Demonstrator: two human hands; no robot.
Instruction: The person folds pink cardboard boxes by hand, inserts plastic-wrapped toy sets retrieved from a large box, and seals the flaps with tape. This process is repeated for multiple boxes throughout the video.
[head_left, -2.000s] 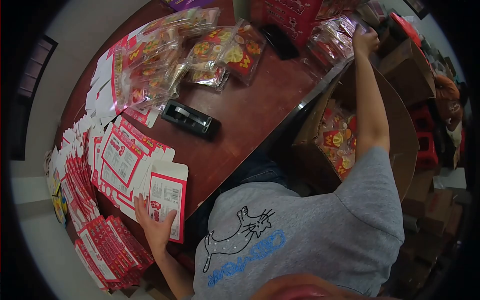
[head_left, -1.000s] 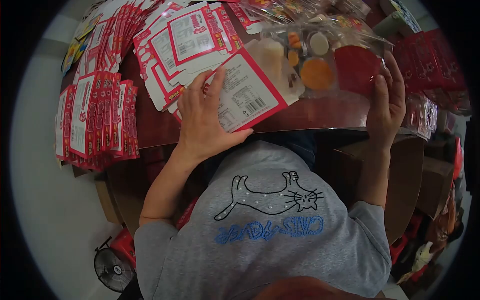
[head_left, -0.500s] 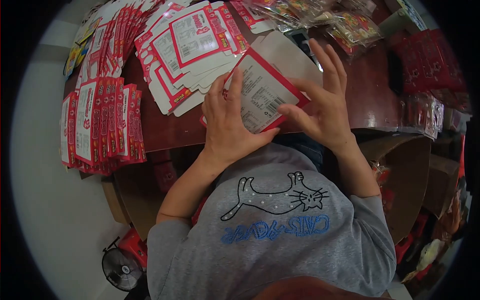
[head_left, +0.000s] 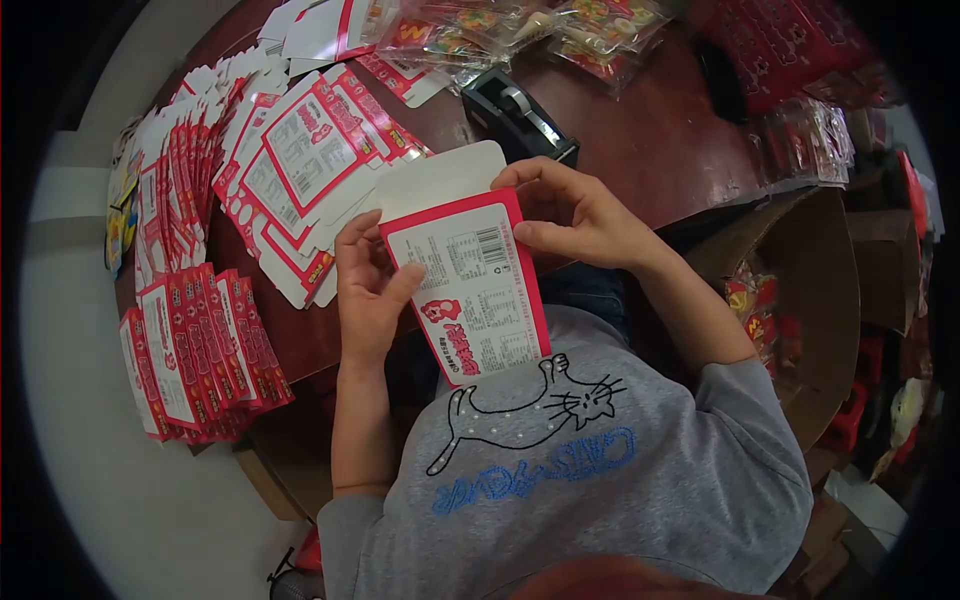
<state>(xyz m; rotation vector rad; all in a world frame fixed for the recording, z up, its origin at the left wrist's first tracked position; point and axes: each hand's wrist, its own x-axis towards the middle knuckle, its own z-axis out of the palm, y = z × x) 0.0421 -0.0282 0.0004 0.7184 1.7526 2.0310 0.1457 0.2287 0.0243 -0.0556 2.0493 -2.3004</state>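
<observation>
A red and white printed box (head_left: 470, 285) with a barcode hangs between my hands, over the table's front edge. Its white flap (head_left: 440, 180) stands open at the end away from my body. My left hand (head_left: 372, 290) grips the box's left edge, with the thumb on the printed face. At the upper right corner, my right hand (head_left: 575, 215) pinches the box between thumb and fingers. Flat printed cartons (head_left: 310, 150) lie in an overlapping pile beyond my left hand. A black tape dispenser (head_left: 520, 115) sits beyond the flap.
Stacked red boxes (head_left: 190, 350) stand at the table's left edge, with more cartons (head_left: 180, 190) behind them. Clear candy packets (head_left: 600, 30) lie at the back. A cardboard box (head_left: 800, 290) with packets inside is on the right, below red packaging (head_left: 800, 50).
The box has turned, with its flap now pointing away from my body, and come lower. My right hand has closed onto its corner. The view has shifted, showing more of the tape dispenser.
</observation>
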